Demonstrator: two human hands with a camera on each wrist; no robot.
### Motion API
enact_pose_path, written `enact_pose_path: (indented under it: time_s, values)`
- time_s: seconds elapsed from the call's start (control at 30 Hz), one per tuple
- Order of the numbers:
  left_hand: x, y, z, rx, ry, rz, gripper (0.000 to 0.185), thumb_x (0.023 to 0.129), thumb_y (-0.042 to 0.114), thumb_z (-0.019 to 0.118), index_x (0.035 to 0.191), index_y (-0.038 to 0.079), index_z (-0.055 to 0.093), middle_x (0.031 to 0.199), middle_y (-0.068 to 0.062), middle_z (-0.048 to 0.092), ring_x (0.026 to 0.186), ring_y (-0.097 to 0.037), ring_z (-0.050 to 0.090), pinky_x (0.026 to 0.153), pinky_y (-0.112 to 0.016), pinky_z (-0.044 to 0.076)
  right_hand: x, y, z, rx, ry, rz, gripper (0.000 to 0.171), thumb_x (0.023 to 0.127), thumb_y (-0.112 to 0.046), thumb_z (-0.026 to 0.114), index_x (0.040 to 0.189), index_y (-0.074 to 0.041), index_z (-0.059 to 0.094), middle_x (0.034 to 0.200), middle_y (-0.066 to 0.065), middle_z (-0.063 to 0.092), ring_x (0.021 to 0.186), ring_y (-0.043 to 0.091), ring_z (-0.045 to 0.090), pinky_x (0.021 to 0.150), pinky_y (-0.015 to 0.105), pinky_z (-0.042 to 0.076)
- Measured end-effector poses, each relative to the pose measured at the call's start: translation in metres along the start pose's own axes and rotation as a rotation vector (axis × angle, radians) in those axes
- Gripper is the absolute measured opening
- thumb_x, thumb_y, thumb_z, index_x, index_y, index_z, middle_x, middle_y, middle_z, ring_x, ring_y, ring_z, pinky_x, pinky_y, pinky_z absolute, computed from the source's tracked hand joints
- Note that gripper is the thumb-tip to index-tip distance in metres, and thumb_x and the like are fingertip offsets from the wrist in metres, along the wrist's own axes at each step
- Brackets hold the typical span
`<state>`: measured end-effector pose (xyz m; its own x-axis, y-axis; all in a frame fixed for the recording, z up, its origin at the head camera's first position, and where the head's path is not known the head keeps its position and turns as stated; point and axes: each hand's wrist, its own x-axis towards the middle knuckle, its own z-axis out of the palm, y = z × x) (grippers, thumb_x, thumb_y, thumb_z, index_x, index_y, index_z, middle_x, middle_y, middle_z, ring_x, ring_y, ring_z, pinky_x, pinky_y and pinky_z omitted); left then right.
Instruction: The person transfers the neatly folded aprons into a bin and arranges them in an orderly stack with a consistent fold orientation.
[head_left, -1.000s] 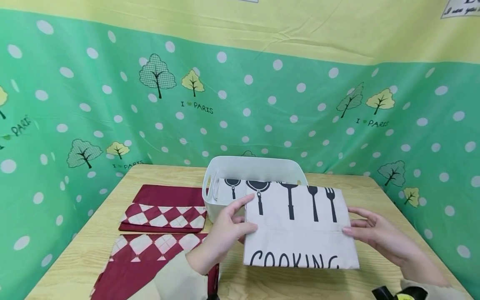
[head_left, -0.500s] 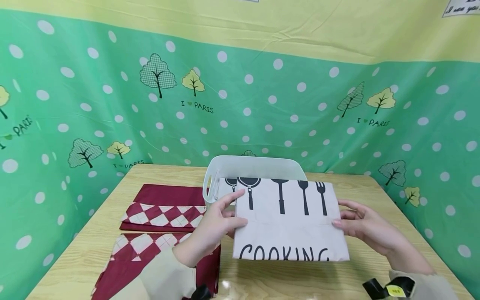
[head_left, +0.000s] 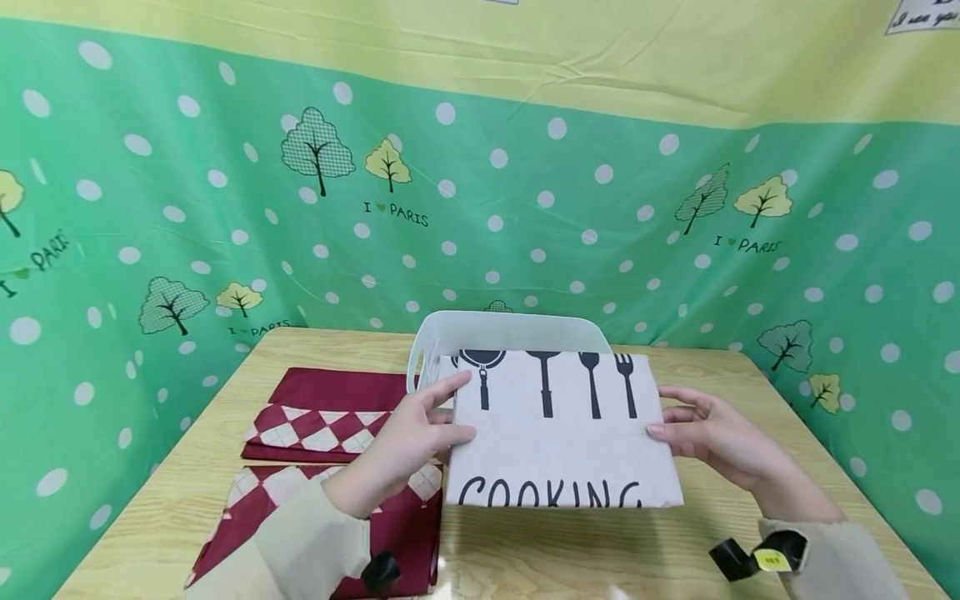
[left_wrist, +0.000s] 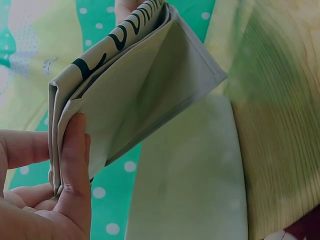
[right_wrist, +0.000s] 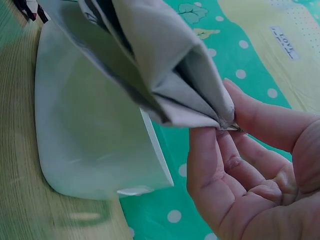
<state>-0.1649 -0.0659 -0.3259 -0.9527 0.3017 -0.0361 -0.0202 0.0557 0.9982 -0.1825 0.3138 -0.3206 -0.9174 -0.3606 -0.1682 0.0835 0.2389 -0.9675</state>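
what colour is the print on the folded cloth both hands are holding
Black on off-white: utensil silhouettes above the word COOKING on the folded cloth. Clearest in the head view.

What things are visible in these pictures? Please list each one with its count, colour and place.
folded COOKING cloth: 1, cream with black utensil print, held above the near rim of the bin.
storage bin: 1, white plastic, middle of the table, behind the cloth.
folded diamond-pattern cloths: 2, dark red and cream, on the table to the left.
table: 1, light wood.
backdrop: 1, green with white dots and trees, yellow above.
left hand: 1, pinches the cloth's left edge.
right hand: 1, pinches its right edge.
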Motion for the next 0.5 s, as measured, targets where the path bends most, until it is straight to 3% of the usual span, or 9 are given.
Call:
enact_pose_path:
  time_s: [0.27, 0.5]
  values:
    - [0.002, 0.009, -0.008, 0.070, 0.082, -0.009, 0.069, 0.088, -0.003, 0.065, 0.152, 0.010, 0.040, 0.153, -0.017, 0.042, 0.092, -0.021, 0.070, 0.072, -0.039, 0.062, 0.011, -0.015, 0.008, -0.012, 0.022, -0.002, 0.082, 0.093, -0.006, 0.066, 0.152, 0.012, 0.012, 0.102, 0.001, 0.067, 0.089, 0.014, 0.070, 0.080, 0.031, 0.060]
    - [0.008, 0.014, -0.015, 0.117, 0.124, -0.017, 0.068, 0.089, -0.002, 0.066, 0.151, 0.010, 0.041, 0.152, -0.017, 0.044, 0.086, -0.018, 0.067, 0.071, -0.036, 0.062, 0.022, -0.024, 0.009, 0.008, 0.025, -0.005, 0.080, 0.093, -0.004, 0.066, 0.151, 0.013, 0.015, 0.098, 0.001, 0.067, 0.086, 0.013, 0.070, 0.078, 0.030, 0.060]
